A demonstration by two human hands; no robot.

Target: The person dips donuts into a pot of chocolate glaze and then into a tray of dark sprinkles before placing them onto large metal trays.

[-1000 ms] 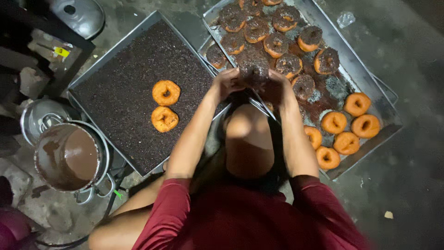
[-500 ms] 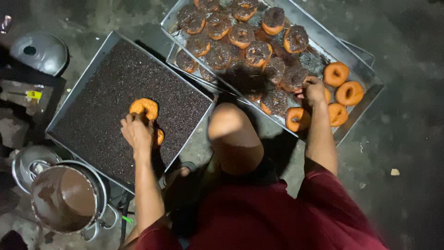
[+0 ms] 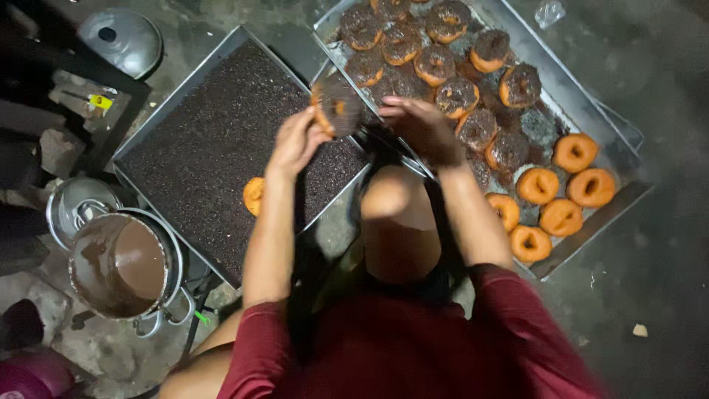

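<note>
Head view: our left hand (image 3: 295, 144) has lifted a sprinkle-coated doughnut (image 3: 336, 107) from the sprinkle tray (image 3: 185, 148); our right hand (image 3: 421, 129), fingers loosely spread and empty, meets it.

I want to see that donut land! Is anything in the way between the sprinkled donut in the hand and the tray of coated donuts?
Nothing visible blocks it. The left hand holds the sprinkled donut right beside the tray; only the right hand hovers there.

Six plain doughnuts (image 3: 564, 198) lie at the right end of the right-hand tray, and about eleven sprinkle-coated doughnuts (image 3: 436, 63) at its upper end. One plain doughnut (image 3: 253, 195) sits in the sprinkle tray (image 3: 192, 140). Two trays, one pot of chocolate (image 3: 118, 264).
</note>
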